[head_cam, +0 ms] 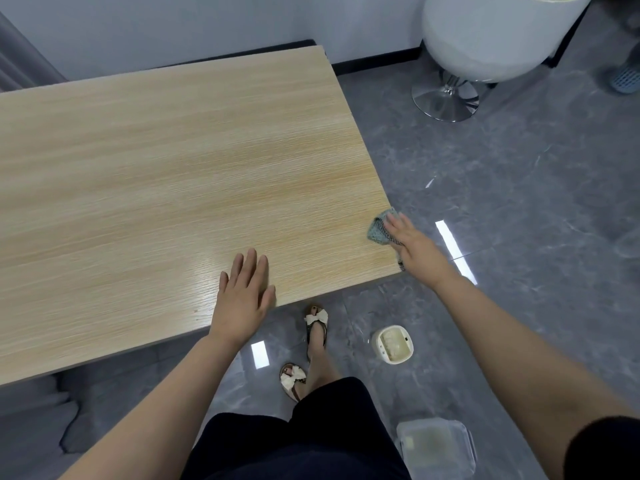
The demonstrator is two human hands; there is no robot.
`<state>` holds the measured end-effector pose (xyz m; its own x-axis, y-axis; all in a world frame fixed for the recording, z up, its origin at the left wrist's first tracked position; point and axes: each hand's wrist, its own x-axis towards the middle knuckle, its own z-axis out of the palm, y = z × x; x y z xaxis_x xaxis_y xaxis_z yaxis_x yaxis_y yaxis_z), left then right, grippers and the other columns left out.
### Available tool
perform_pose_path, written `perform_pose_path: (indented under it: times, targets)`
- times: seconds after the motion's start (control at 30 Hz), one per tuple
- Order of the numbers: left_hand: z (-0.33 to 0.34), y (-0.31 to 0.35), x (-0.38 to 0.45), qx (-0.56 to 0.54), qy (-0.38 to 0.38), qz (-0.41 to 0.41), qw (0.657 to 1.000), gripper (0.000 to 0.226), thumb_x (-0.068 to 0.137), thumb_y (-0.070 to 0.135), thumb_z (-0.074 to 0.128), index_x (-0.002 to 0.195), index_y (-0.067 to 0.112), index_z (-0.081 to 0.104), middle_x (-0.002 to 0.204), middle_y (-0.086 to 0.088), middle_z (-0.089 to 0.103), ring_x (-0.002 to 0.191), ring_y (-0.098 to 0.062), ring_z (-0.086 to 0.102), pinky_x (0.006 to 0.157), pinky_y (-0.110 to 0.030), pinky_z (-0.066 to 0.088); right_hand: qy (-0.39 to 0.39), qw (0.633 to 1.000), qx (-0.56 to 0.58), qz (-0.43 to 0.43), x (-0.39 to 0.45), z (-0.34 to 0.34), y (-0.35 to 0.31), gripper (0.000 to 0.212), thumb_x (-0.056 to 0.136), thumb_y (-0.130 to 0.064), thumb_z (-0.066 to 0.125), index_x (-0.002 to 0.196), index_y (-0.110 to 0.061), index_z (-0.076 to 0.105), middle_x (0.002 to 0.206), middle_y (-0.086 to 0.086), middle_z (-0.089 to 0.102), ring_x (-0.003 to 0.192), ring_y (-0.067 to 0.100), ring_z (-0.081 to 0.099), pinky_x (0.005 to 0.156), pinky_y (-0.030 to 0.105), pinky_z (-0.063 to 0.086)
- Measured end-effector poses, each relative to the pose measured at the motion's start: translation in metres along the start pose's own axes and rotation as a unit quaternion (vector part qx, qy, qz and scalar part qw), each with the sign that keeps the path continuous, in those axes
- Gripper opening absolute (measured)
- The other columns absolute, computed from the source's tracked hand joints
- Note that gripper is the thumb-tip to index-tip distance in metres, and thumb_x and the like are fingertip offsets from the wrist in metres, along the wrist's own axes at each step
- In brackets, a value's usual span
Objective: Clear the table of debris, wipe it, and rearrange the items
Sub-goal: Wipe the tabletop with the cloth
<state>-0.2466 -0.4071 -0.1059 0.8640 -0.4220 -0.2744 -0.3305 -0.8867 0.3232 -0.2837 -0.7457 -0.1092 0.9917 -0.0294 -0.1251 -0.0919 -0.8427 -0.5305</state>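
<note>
Cloth [381,230] lies under the flat right hand [415,247] at table [173,161] corner; left hand [242,299] flat, grip released.

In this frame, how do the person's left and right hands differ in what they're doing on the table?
The left hand lies flat on bare wood at the near edge of the table; the right hand presses a grey-green cloth at the near right corner. The left hand covers nothing; the right hand partly overhangs the table's edge. Both have straight fingers, palms down.
</note>
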Motion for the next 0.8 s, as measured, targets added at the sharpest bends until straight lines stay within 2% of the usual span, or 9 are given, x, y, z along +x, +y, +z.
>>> perform_pose_path:
  times: [0.07, 0.17, 0.27, 0.33, 0.5, 0.57, 0.63, 0.73, 0.8]
  targets:
    - [0.001, -0.001, 0.0, -0.008, 0.002, 0.001, 1.0, 0.069, 0.089, 0.049, 0.015, 0.15, 0.018, 0.012, 0.158, -0.001, -0.003, 0.144, -0.019, -0.009, 0.116, -0.044, 0.001, 0.036, 0.998, 0.034, 0.046, -0.001, 0.009, -0.007, 0.05, 0.095, 0.008, 0.037, 0.143, -0.002, 0.028, 0.154, 0.006, 0.018, 0.142, 0.013, 0.004, 0.117, 0.026, 0.009]
    - [0.001, -0.004, 0.0, -0.011, -0.002, 0.009, 1.0, 0.076, 0.084, 0.056, 0.007, 0.15, 0.018, 0.01, 0.157, 0.001, -0.004, 0.143, -0.015, -0.012, 0.116, -0.043, 0.0, 0.078, 0.996, 0.005, 0.044, -0.024, 0.03, -0.01, 0.048, 0.094, 0.003, 0.043, 0.141, -0.002, 0.032, 0.152, 0.006, 0.025, 0.14, 0.013, 0.008, 0.117, 0.035, 0.016]
    - [0.0, -0.009, -0.002, -0.008, -0.005, 0.026, 1.0, 0.082, 0.08, 0.06, 0.001, 0.15, 0.019, 0.008, 0.156, 0.003, -0.008, 0.14, -0.012, -0.016, 0.115, -0.04, -0.002, 0.055, 0.998, -0.027, -0.01, -0.05, 0.036, -0.009, 0.053, 0.09, 0.006, 0.049, 0.14, -0.004, 0.035, 0.148, -0.002, 0.025, 0.14, 0.018, 0.015, 0.114, 0.038, 0.02]
    - [0.001, -0.01, -0.002, -0.007, -0.004, 0.028, 1.0, 0.082, 0.08, 0.06, 0.0, 0.15, 0.019, 0.009, 0.155, 0.003, -0.008, 0.139, -0.011, -0.017, 0.115, -0.039, -0.002, 0.03, 0.999, -0.029, -0.016, -0.044, 0.027, -0.006, 0.052, 0.092, 0.003, 0.048, 0.141, -0.005, 0.034, 0.148, -0.001, 0.024, 0.14, 0.016, 0.013, 0.114, 0.039, 0.022]
    - [0.002, -0.006, -0.002, 0.007, -0.007, 0.019, 1.0, 0.081, 0.079, 0.059, -0.002, 0.15, 0.02, 0.007, 0.153, 0.005, -0.013, 0.137, -0.01, -0.02, 0.115, -0.039, -0.003, 0.011, 0.997, -0.041, 0.064, 0.019, 0.009, -0.016, 0.05, 0.099, -0.006, 0.036, 0.146, -0.004, 0.02, 0.156, 0.007, 0.013, 0.145, 0.018, 0.003, 0.114, 0.023, 0.004]
    - [0.001, -0.006, -0.002, 0.007, -0.009, 0.021, 1.0, 0.082, 0.079, 0.059, -0.003, 0.15, 0.02, 0.006, 0.151, 0.007, -0.014, 0.137, -0.01, -0.02, 0.115, -0.039, -0.004, 0.033, 0.994, -0.048, 0.094, 0.032, 0.015, -0.023, 0.05, 0.1, -0.009, 0.034, 0.147, -0.005, 0.018, 0.157, 0.007, 0.01, 0.145, 0.021, 0.002, 0.115, 0.026, 0.004]
    - [0.0, -0.008, -0.002, 0.0, -0.01, 0.025, 1.0, 0.082, 0.079, 0.06, -0.002, 0.15, 0.021, 0.006, 0.15, 0.009, -0.014, 0.137, -0.009, -0.019, 0.115, -0.037, -0.004, 0.057, 0.989, -0.083, 0.111, 0.028, 0.029, -0.032, 0.051, 0.1, -0.01, 0.034, 0.148, -0.008, 0.016, 0.157, 0.005, 0.009, 0.145, 0.021, 0.001, 0.118, 0.037, 0.012]
    - [-0.002, -0.014, -0.002, -0.016, -0.005, 0.034, 0.999, 0.079, 0.081, 0.061, 0.002, 0.149, 0.023, 0.007, 0.151, 0.011, -0.009, 0.138, -0.007, -0.015, 0.114, -0.033, -0.003, 0.068, 0.991, -0.102, 0.053, 0.002, 0.056, -0.061, 0.056, 0.097, -0.003, 0.039, 0.148, -0.011, 0.018, 0.157, 0.005, 0.012, 0.145, 0.02, 0.006, 0.116, 0.04, 0.021]
    - [-0.004, -0.019, -0.001, -0.019, -0.001, 0.044, 0.999, 0.075, 0.083, 0.06, 0.004, 0.149, 0.025, 0.011, 0.152, 0.012, -0.004, 0.139, -0.005, -0.01, 0.115, -0.032, 0.001, 0.008, 0.995, -0.074, -0.059, -0.014, 0.075, -0.089, 0.057, 0.094, -0.001, 0.044, 0.146, -0.01, 0.023, 0.155, 0.005, 0.017, 0.143, 0.02, 0.005, 0.117, 0.043, 0.019]
